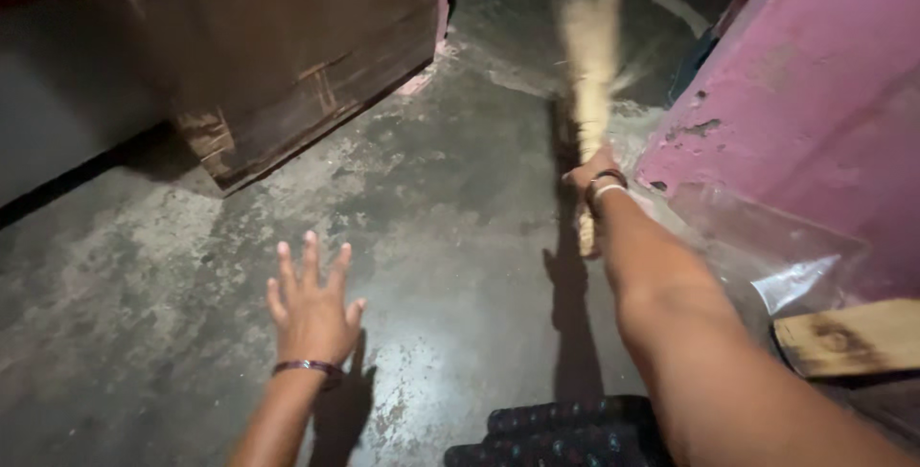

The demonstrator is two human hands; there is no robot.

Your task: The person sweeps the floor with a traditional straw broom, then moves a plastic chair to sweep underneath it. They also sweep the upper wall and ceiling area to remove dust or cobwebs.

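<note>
The pale straw hand broom (591, 55) lies low over the stained grey concrete floor (450, 237), gripped at its bound handle by the right hand (592, 180); short, flat strokes would sweep best. The left hand (311, 304) hovers open, fingers spread. Beside the broom, the pink plaster wall (805, 93) crowds it; a brown wooden cabinet (287, 55) stands opposite.

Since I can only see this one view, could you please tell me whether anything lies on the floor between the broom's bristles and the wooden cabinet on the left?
Nothing visible does. The right hand grips the broom, and the concrete floor toward the wooden cabinet shows only stains.
</note>
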